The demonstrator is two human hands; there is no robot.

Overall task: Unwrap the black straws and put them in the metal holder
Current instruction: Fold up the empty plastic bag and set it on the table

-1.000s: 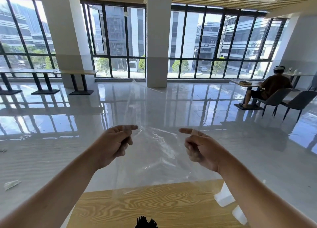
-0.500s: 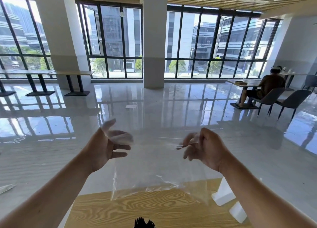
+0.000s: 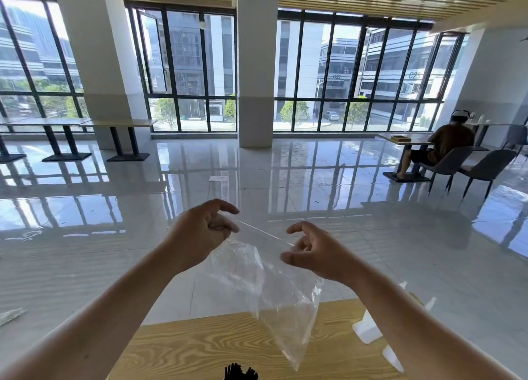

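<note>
A clear plastic wrapper (image 3: pixel 274 288) hangs in the air above the wooden table (image 3: pixel 183 348). My left hand (image 3: pixel 200 236) pinches its upper left corner and my right hand (image 3: pixel 311 251) pinches the upper right edge, so the top edge is stretched taut between them. The wrapper droops to a point over the table. The tips of the black straws (image 3: pixel 240 372) show at the very bottom edge of the view. The metal holder itself is hidden below the frame.
White pieces (image 3: pixel 368 326) lie off the table's right edge, and a scrap (image 3: pixel 11 315) lies on the floor at the left. A person sits on a chair (image 3: pixel 445 162) far right. Tables (image 3: pixel 114 123) stand by the windows.
My hands have come closer together and the wrapper, spread flat a second ago, now hangs folded into a drooping point. The view has tilted slightly.
</note>
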